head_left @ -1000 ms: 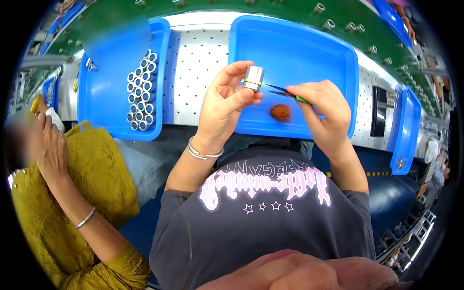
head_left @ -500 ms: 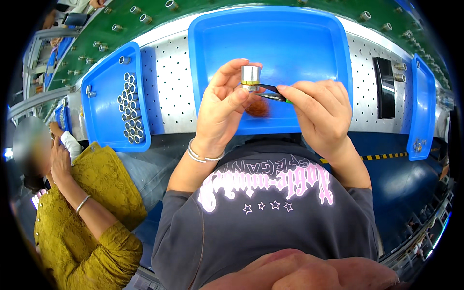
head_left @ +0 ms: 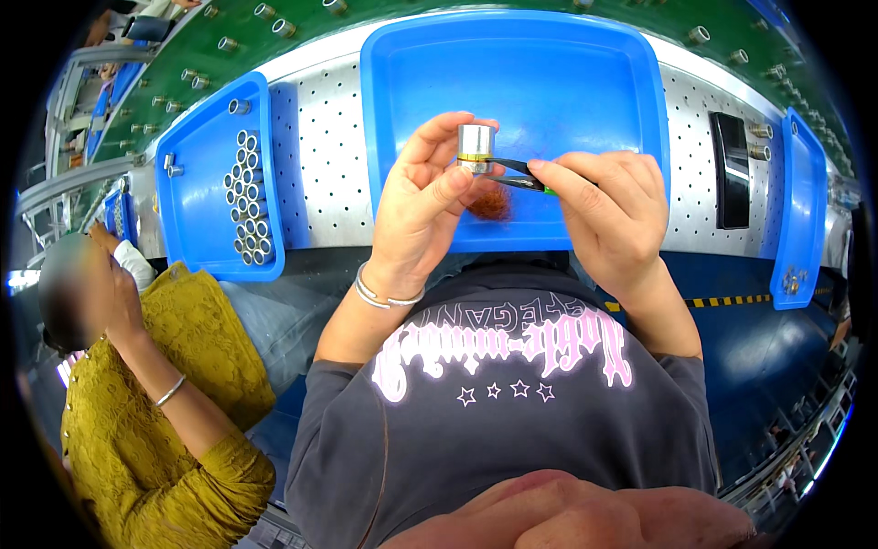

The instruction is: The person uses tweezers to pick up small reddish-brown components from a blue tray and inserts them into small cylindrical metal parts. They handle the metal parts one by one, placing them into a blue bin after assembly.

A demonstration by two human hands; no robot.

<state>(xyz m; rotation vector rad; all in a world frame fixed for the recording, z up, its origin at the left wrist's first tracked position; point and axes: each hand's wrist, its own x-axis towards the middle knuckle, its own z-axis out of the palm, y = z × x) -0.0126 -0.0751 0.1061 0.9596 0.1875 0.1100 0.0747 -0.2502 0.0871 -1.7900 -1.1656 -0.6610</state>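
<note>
My left hand (head_left: 413, 203) grips a short silver metal cylinder (head_left: 476, 139) with a yellow band near its lower part, held upright between thumb and fingers. In my right hand (head_left: 615, 203) is a pair of black tweezers (head_left: 519, 182), pinched between thumb and forefinger. The tweezers' tips reach the cylinder's lower part by the yellow band; whether they grasp anything there I cannot tell. Beneath the tweezers shows a tangle of fine reddish-brown strands (head_left: 489, 206), over the near part of a large blue tray (head_left: 549, 69).
At left, a blue tray (head_left: 197, 215) holds several metal cylinders (head_left: 245, 192). A black phone (head_left: 730, 169) lies on the perforated metal table (head_left: 686, 119), with a narrow blue tray (head_left: 797, 206) beyond it. Cylinders stand along the green belt (head_left: 384, 11). A co-worker in yellow (head_left: 174, 366) sits at left.
My hands, the cylinder and the tweezers keep nearly the same pose. Cylinders on the green belt appear slightly shifted right. The co-worker's raised arm has shifted a little.
</note>
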